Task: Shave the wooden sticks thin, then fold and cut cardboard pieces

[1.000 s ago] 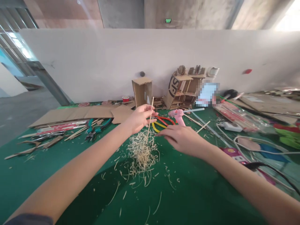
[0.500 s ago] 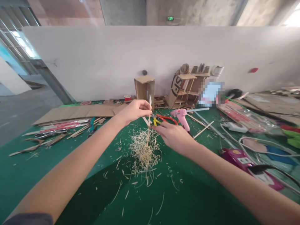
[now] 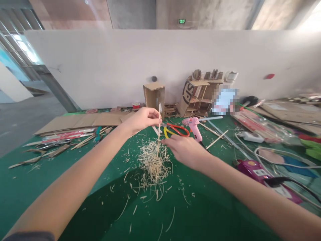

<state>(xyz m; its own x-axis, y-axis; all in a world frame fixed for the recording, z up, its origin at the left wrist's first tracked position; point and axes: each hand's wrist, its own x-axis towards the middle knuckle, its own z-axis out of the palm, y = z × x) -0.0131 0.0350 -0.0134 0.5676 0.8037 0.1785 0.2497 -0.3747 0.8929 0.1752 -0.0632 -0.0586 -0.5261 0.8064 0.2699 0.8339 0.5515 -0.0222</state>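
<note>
A thin wooden stick [image 3: 159, 132] stands nearly upright, pinched near its upper part by my left hand [image 3: 145, 119]. Its lower end dips into a heap of pale wood shavings [image 3: 153, 165] on the green tabletop [image 3: 195, 214]. My right hand [image 3: 184, 149] is closed beside the stick, its fingertips at the lower half. Whatever those fingers grip is too small or hidden to make out. Just behind the hands lie pliers with red and yellow handles [image 3: 178, 129], partly covered by my right hand. A pink glue gun [image 3: 194, 127] rests to their right.
Cardboard sheets [image 3: 82, 122], sticks and teal-handled pliers [image 3: 98, 133] lie at left. An open cardboard box [image 3: 154, 95] and a cardboard shelf [image 3: 193, 95] stand by the wall. At right are a purple power strip [image 3: 253, 169], cables and packaged sticks [image 3: 260, 124].
My left hand has lowered slightly and tightened its fingers round the stick. My right hand has moved in against the stick and slid a little down it. The view has shifted slightly.
</note>
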